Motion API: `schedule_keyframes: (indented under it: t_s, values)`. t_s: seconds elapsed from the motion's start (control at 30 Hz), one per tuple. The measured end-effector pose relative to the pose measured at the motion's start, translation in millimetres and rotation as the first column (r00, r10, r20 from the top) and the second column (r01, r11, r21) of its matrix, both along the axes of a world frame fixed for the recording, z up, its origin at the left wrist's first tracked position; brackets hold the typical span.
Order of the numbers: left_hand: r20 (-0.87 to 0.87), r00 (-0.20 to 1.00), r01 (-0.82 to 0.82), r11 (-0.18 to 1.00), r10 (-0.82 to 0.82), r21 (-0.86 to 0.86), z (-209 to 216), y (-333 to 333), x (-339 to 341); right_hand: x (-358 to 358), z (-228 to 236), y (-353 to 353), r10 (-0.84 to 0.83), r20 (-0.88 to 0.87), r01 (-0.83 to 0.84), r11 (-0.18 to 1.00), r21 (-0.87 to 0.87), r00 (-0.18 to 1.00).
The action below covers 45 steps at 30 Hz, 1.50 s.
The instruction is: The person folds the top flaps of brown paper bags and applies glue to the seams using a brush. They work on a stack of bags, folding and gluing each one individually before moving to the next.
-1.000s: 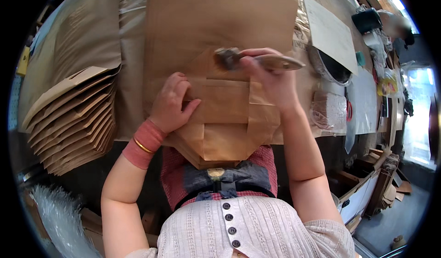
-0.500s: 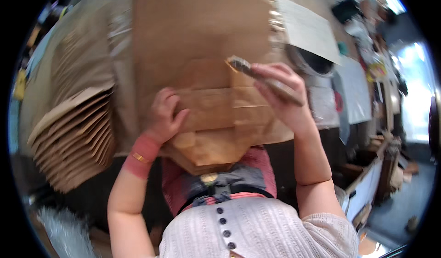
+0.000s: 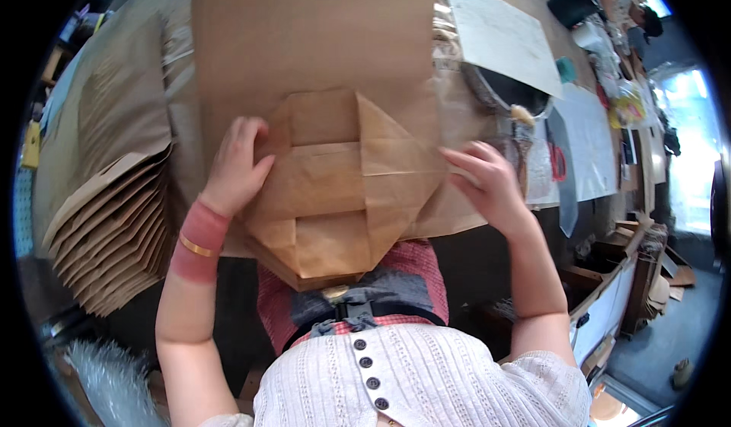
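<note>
Brown paper, folded into a flat paper bag (image 3: 327,180), is laid on the table (image 3: 457,218) directly in front of the person. Its squared end is spread into a many-sided shape, with a band folded across the middle and a triangular flap pointed to the right; the nearest part is carried past the table's edge, above the lap. The left hand (image 3: 242,167) is placed at the left side of the folded end, its fingers loosely bent and the thumb held apart, with nothing grasped. The right hand (image 3: 487,183) is held at the right corner of the flap, its thumb and forefinger brought close to the tip; whether the paper is pinched between these fingers cannot be told.

Just beyond the right hand, a brush (image 3: 522,122) is seen beside a dark round bowl (image 3: 506,92), which is partly covered by a pale board (image 3: 499,35). A clear-wrapped packet (image 3: 541,172) and scissors with red handles (image 3: 558,162) are set farther right. At the left, a stack of folded paper bags (image 3: 114,233) is fanned out over the table's edge. A pink band (image 3: 192,266) and a gold bracelet (image 3: 196,246) are worn on the left wrist.
</note>
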<state>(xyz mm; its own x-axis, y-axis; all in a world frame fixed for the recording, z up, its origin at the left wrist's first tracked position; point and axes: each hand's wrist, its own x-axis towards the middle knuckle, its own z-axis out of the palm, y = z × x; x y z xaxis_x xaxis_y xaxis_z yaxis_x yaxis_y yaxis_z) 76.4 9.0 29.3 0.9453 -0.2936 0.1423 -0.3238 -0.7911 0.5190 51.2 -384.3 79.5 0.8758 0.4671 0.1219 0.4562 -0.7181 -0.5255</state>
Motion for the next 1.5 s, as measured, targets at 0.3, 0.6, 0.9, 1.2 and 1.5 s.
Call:
schedule_keyframes:
  t_s: [0.3,0.6,0.9,1.2,1.5]
  values:
    - [-0.257,0.96,0.188,0.937,-0.111,0.296,11.2,7.7,27.3,73.8,-38.2,52.4,0.157,-0.228,-0.183,0.978,-0.097,0.961]
    - [0.151,0.947,0.181,0.858,-0.284,0.482,18.3,2.3,-70.3,-7.4,-26.0,61.3,0.355,0.155,-0.282,0.889,-0.36,0.922]
    - [-0.222,0.9,0.373,0.926,-0.376,-0.06,15.8,13.7,-65.0,-34.6,-31.2,46.1,0.165,0.065,-0.167,0.986,0.022,0.984]
    - [-0.223,0.868,0.444,0.895,-0.443,-0.052,22.6,11.0,-78.9,-79.9,-59.6,75.9,0.111,0.183,-0.116,0.993,0.017,0.977]
    - [-0.075,0.993,0.072,0.964,-0.094,-0.254,8.8,4.0,-70.0,-37.4,-51.6,71.7,-0.153,-0.154,0.191,0.942,0.275,0.976]
